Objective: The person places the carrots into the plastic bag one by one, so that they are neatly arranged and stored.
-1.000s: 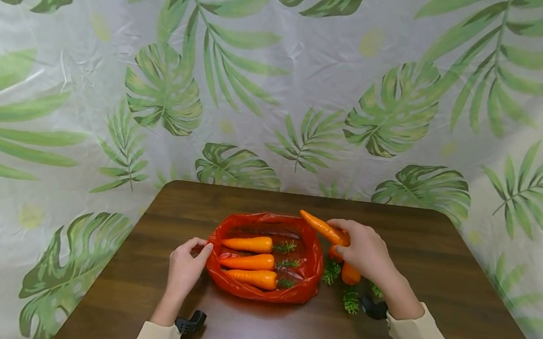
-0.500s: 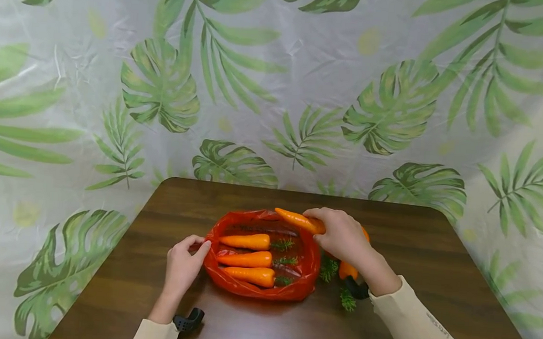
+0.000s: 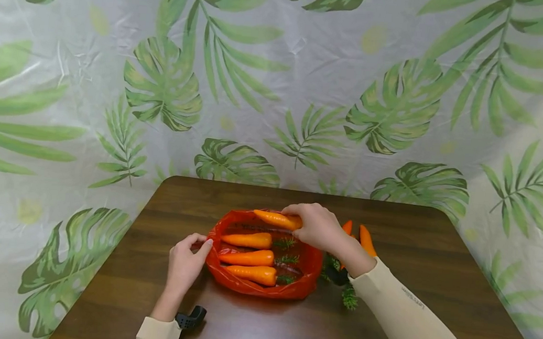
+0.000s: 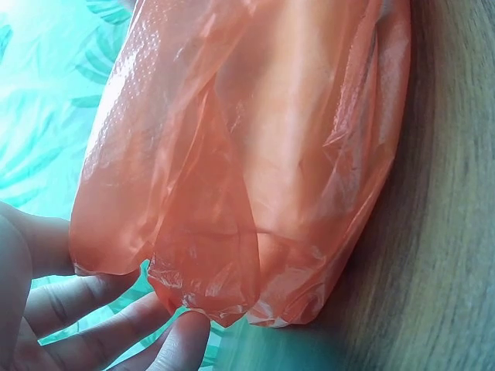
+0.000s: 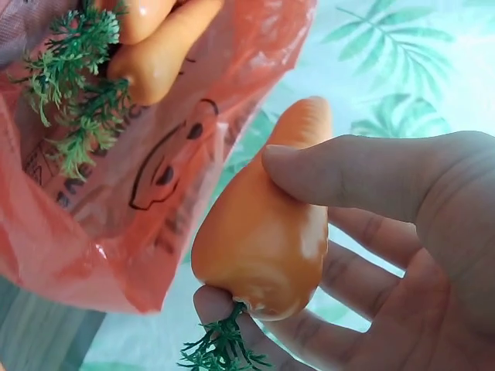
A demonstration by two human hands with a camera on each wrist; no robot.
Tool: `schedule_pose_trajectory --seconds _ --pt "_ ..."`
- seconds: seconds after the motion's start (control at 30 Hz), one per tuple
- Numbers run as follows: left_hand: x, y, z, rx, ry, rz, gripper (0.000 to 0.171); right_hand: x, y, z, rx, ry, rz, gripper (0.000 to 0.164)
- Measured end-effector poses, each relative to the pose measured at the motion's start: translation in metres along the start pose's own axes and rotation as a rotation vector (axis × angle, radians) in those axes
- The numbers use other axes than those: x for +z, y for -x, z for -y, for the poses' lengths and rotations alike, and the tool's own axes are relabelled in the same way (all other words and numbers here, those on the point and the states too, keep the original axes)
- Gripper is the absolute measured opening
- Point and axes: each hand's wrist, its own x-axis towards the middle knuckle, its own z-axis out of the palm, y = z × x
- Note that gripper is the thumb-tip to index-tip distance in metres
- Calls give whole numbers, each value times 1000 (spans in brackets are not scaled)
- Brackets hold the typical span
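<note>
Leftward across the red bag (image 3: 263, 291) the right hand (image 3: 317, 228) has moved since the earlier frame, bringing the held carrot (image 3: 277, 220) farther over the bag's far edge, while the left hand (image 3: 186, 260) stays at the left rim. Seen from the head, the held carrot's long axis runs mostly left to right, its narrow tip pointing left and slightly away from the person, its thick end in the right fingers. It lies nearly parallel to the three carrots (image 3: 247, 257) inside the bag. The right wrist view shows the thumb along one side and the other fingers curled behind, closed around the thick part; a green top (image 5: 220, 344) sprouts from that end.

The left fingers are nearly closed, pinching the bag's rim between thumb and fingers. Inside the bag the three carrots form a row, one nearer the person than the next, tips to the left and leafy tops to the right. Just beyond the right forearm, two orange tips (image 3: 367, 240) point away from the person on the brown surface (image 3: 126, 285), the rest partly hidden by the sleeve (image 3: 404, 305), with green sprigs (image 3: 350, 297) near the bag's right side. A leaf-patterned sheet (image 3: 315, 83) hangs behind
</note>
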Motion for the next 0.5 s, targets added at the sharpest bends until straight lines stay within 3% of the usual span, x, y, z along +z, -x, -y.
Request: schedule_pose_trajectory --seconds 0.5 --pt "0 0 0 -6 -5 -5 11 18 -28 12 -35 20 125 53"
